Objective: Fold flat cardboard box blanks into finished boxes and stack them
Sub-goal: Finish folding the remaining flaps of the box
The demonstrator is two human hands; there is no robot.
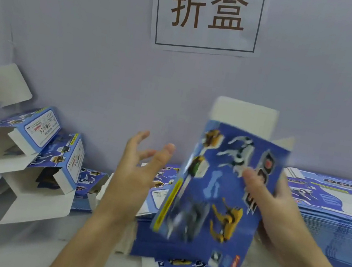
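Two large brown characters, 折盒, are being displayed on the white framed paper sign [207, 14] at the upper centre of the frame. Print on the boxes is being blurred beyond reading.

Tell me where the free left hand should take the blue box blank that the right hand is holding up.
Probably its left long edge, near the yellow strip. The right hand grips the box blank by its right edge, thumb across the printed face, leaving the left edge bare. The open left hand is beside that edge, so come straight from the left, thumb in front.
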